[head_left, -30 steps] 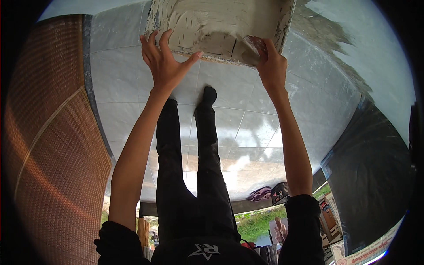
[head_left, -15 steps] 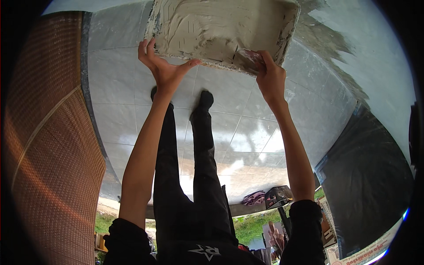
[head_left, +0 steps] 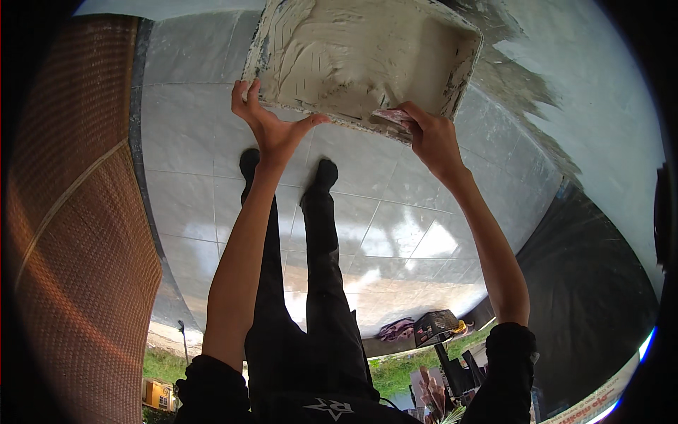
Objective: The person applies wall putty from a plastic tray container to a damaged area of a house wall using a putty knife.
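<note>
A shallow rectangular tray (head_left: 248, 65) with crusted edges holds wet grey-beige plaster (head_left: 346, 53), smeared and ridged. My left hand (head_left: 272, 131) grips its near left corner, fingers round the left side and thumb along the near rim. My right hand (head_left: 434, 138) is closed on a small plaster-coated scraper (head_left: 392, 115) at the tray's near right rim. The blade lies close to the rim; whether it touches cannot be made out. Part of the scraper is hidden by my fingers.
Grey tiles cover the floor (head_left: 180, 127) under my feet. At the left stands a woven brown panel (head_left: 85, 212). On the right, a wall (head_left: 586, 92) is partly coated, with a black sheet (head_left: 586, 275) nearby. A dark crate (head_left: 436, 326) and a purple cloth (head_left: 397, 330) lie near the floor's edge.
The tray and both hands sit slightly lower in the view and a little to the right. My right hand has tilted the scraper flatter, nearer the near rim.
</note>
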A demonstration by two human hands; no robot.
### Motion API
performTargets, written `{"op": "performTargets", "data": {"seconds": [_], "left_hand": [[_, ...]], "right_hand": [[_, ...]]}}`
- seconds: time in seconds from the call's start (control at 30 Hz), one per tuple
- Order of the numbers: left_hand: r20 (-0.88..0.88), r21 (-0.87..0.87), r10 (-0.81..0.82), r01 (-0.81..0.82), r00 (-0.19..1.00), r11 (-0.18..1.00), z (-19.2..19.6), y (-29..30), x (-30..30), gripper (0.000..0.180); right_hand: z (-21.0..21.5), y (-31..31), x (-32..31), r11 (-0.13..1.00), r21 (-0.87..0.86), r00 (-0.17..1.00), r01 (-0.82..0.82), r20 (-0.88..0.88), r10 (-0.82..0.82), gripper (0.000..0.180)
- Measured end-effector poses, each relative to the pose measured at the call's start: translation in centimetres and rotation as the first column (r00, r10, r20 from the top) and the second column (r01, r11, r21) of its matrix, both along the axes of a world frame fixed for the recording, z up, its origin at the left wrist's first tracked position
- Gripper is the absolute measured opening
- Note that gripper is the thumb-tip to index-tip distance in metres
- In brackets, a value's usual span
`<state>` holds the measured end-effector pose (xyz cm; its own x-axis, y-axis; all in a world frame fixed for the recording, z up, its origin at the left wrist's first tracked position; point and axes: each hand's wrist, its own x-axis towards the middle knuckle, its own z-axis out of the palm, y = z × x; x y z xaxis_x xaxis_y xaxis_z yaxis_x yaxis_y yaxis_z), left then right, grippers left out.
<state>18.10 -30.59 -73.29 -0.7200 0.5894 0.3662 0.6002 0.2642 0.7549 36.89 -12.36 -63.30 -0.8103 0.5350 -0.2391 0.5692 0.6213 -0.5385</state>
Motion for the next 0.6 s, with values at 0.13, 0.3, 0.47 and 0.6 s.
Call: {"op": "performTargets", "data": {"seconds": [0.13,0.3,0.47,0.6], "left_hand": [[0.025,-0.017,0.013,-0.012,1.000,1.000,0.3,-0.1,0.1,0.120],[0.070,-0.037,0.012,-0.009,0.998,0.999,0.6,0.0,0.4,0.120],[0.134,-0.105,0.027,-0.013,0.991,0.994,1.4,-0.3,0.3,0.118],[0.189,-0.363,0.063,0.010,0.980,0.932,4.3,-0.3,0.1,0.116]], "right_hand": [[0.3,0.4,0.2,0.998,-0.046,0.999,-0.034,0.013,0.034,0.027],[1.8,1.7,0.2,0.991,-0.110,0.995,-0.071,0.060,0.078,0.026],[4.4,4.6,-0.2,0.960,-0.275,0.990,-0.058,0.109,0.092,0.028],[8.7,5.8,0.2,0.936,-0.330,0.977,0.125,0.207,-0.058,0.035]]}}
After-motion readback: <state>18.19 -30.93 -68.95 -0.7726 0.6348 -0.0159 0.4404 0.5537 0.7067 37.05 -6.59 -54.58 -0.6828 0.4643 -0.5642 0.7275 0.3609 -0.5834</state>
